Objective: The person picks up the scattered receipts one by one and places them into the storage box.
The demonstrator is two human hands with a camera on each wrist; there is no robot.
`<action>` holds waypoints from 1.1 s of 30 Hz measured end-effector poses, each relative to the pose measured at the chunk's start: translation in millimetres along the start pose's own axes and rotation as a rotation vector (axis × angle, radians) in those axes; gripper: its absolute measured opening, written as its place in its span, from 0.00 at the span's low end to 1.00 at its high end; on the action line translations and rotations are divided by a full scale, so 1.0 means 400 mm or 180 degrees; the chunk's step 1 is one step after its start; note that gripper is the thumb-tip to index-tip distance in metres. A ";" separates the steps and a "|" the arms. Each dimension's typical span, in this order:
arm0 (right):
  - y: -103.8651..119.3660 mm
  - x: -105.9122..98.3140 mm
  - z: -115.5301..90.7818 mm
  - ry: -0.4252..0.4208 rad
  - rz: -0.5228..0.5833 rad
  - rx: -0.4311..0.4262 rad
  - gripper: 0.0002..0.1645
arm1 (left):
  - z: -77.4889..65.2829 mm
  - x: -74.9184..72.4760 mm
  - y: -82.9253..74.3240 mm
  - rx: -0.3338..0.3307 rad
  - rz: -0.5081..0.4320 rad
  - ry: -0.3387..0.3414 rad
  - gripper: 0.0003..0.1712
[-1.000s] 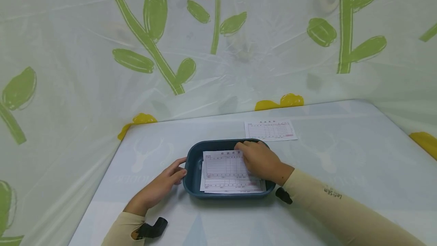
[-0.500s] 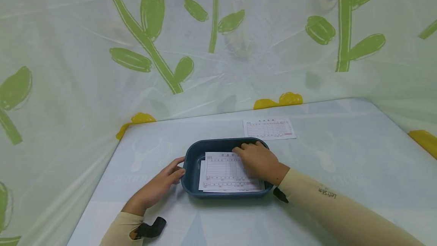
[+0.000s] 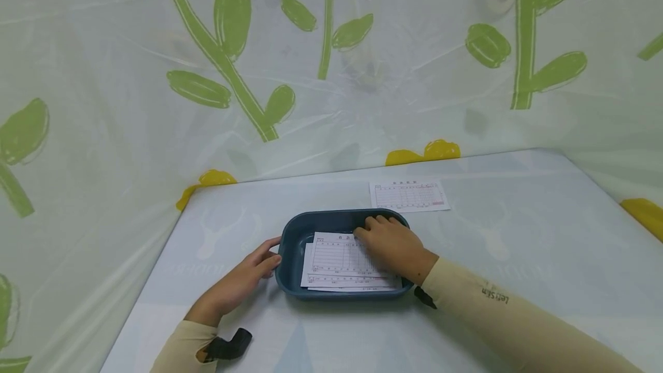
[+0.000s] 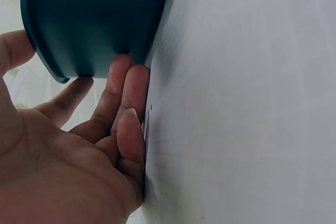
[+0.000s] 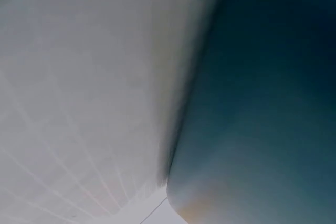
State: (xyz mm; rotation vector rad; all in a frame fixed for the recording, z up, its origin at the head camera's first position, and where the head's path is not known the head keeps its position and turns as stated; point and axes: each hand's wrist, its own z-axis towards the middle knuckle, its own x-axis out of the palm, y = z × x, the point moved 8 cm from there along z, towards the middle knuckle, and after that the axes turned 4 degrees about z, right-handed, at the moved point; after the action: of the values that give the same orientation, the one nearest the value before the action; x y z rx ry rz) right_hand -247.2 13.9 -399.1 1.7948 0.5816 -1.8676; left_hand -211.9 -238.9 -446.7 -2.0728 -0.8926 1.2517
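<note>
Now the top receipt slip (image 3: 327, 257) lies slightly further right in the dark teal basin (image 3: 342, 297), baring more of the slips beneath (image 3: 336, 282); the right hand (image 3: 396, 246) covers its end, grip hidden; the left hand (image 3: 248, 275) touches the basin with spread fingers (image 4: 119, 72).

Dk teal tub (image 3: 344, 296) w/ rounded corners, upright; wht printed slips (image 3: 328, 257) overlap unevenly inside

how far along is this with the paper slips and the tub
Looks done: lower slips lie in the tub. In hand: the right hand is on the top slip, its grip unclear; the left hand touches the tub's left end. Likely left: another slip lies on the table beyond the tub.
</note>
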 end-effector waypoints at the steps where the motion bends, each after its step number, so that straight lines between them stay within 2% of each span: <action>1: 0.001 -0.001 -0.001 -0.0024 -0.0016 -0.0021 0.20 | 0.000 0.000 0.000 0.0000 -0.0004 0.0001 0.32; 7: 0.006 -0.006 0.000 -0.0095 -0.0060 -0.0063 0.17 | -0.002 -0.003 0.001 0.0009 -0.0021 -0.0002 0.32; 17: 0.000 -0.008 -0.003 -0.0196 0.0184 -0.0059 0.15 | -0.001 -0.002 0.005 0.0027 -0.0054 -0.0002 0.33; 26: -0.030 -0.024 -0.006 -0.0343 0.1033 0.0116 0.14 | 0.001 0.005 0.013 -0.0030 -0.0079 -0.0012 0.32; 33: -0.054 -0.076 -0.026 -0.0629 0.1596 -0.0015 0.15 | 0.003 0.003 0.012 -0.0036 -0.0008 -0.0022 0.34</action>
State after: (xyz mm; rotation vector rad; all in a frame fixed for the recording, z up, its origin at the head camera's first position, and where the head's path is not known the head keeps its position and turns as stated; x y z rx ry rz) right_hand -251.4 39.0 -369.7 1.5461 0.0512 -1.6563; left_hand -211.3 -240.9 -451.4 -2.0767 -0.9072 1.2557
